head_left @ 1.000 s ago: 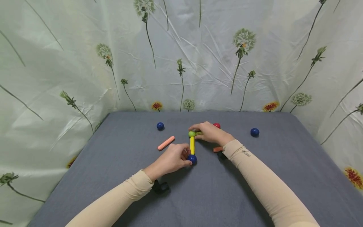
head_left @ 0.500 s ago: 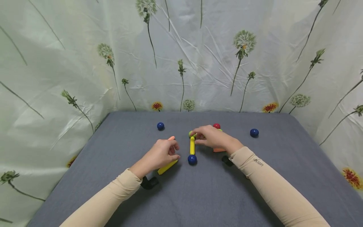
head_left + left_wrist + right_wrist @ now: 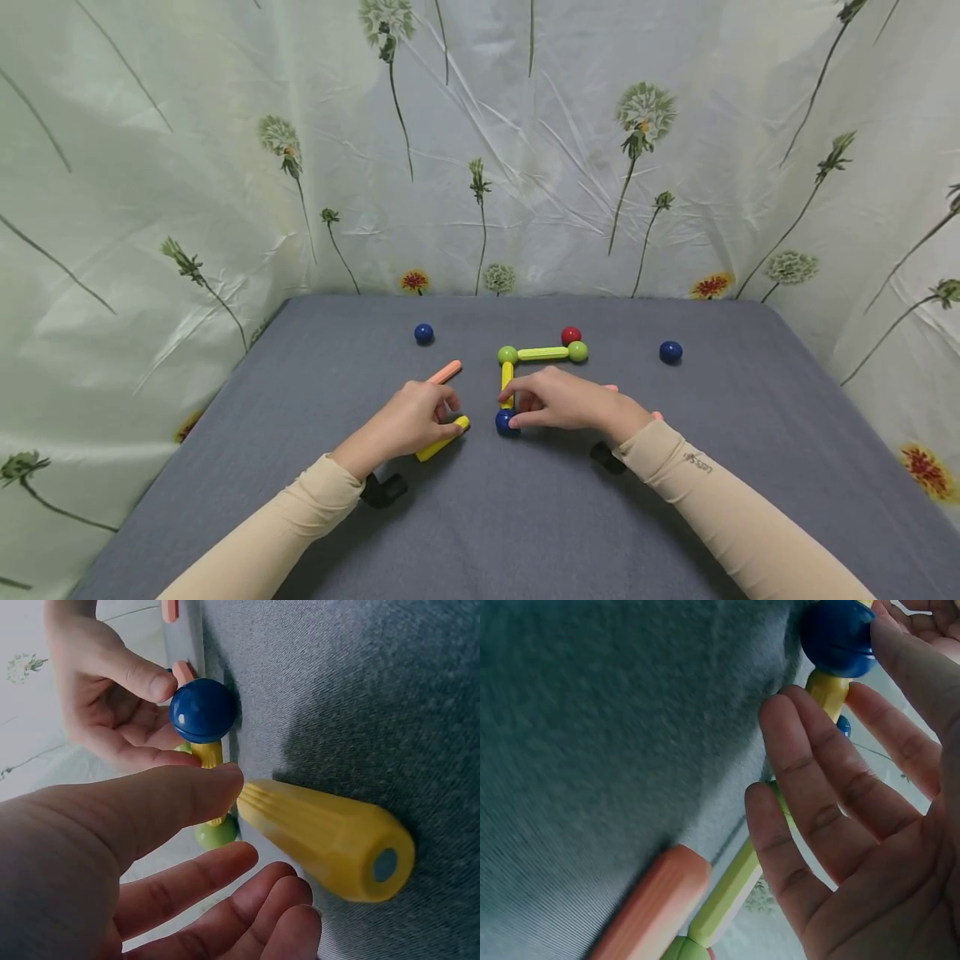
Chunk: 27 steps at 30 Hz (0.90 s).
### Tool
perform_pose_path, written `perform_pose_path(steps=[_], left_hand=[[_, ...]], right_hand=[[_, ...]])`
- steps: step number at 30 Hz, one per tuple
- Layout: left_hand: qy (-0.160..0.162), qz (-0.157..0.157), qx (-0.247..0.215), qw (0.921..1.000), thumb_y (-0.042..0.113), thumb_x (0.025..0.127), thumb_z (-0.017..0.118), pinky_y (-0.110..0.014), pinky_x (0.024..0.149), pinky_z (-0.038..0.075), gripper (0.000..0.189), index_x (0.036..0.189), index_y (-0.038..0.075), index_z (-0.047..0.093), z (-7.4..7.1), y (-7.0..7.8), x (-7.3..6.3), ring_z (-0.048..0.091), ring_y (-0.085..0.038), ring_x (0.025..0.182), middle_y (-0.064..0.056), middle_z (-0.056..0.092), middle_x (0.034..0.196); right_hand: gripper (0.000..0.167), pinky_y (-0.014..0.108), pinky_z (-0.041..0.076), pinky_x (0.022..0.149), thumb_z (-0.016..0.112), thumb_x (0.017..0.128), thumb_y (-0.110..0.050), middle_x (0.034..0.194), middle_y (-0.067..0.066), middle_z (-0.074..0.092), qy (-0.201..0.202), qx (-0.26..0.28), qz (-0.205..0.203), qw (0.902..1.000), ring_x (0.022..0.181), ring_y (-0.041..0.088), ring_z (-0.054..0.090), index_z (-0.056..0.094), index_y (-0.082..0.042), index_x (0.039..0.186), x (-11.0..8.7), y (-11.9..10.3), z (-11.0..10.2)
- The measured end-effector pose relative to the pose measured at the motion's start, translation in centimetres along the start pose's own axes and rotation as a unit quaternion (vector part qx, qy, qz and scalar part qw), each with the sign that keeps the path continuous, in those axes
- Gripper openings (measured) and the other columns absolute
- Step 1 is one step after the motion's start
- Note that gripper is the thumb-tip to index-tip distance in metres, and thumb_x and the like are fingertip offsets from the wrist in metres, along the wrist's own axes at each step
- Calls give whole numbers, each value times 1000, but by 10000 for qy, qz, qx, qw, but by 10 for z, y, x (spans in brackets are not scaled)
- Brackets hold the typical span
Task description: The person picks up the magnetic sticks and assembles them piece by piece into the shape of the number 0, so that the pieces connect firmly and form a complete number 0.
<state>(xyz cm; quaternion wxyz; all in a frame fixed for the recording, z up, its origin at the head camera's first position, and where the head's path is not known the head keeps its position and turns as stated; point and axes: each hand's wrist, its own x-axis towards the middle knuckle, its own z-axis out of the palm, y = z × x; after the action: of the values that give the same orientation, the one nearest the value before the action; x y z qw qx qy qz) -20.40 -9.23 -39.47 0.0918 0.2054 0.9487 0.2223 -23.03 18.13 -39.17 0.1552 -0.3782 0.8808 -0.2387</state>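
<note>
A yellow rod (image 3: 507,383) joins a blue ball (image 3: 506,421) to a green ball (image 3: 507,356). From that green ball a lime rod (image 3: 543,353) runs right to a second green ball (image 3: 577,351). My right hand (image 3: 566,400) reaches over the near end, its thumb at the blue ball's side and index fingertip by the yellow rod; its other fingers are spread loosely. A loose yellow rod (image 3: 322,832) with a grey disc in its end lies under my left hand (image 3: 408,421), whose thumb tip overlaps its far end while the fingers stay apart from it.
Behind the second green ball sits a red ball (image 3: 572,336). Two more blue balls stand apart, one blue ball (image 3: 423,333) back left, another blue ball (image 3: 671,352) right. A salmon rod (image 3: 446,372) lies beyond my left hand; an orange-pink rod (image 3: 656,900) lies near my right.
My left hand has left the joined blue ball and moved left to the loose yellow rod. My right hand has come nearer, from the green ball to the blue ball, uncovering the lime rod.
</note>
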Motion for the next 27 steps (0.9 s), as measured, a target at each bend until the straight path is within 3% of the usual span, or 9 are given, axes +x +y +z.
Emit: perform_pose_path(steps=[11, 27], left_hand=[[67, 243, -64, 9997, 14, 86, 91, -23, 60, 49, 14, 89, 12, 78, 7, -5, -3, 59, -6, 65, 5, 68, 73], [-97, -153, -890, 9959, 14, 89, 87, -24, 58, 51, 11, 92, 10, 77, 15, 0, -13, 61, -8, 64, 4, 69, 75]], right_hand=[[31, 22, 54, 78, 75, 103, -26, 91, -8, 74, 143, 209, -235, 9994, 80, -1, 65, 74, -13, 131, -2, 1, 9], [31, 22, 52, 78, 74, 103, -24, 93, -6, 72, 131, 167, -288, 9994, 81, 1, 61, 74, -13, 132, 5, 1, 9]])
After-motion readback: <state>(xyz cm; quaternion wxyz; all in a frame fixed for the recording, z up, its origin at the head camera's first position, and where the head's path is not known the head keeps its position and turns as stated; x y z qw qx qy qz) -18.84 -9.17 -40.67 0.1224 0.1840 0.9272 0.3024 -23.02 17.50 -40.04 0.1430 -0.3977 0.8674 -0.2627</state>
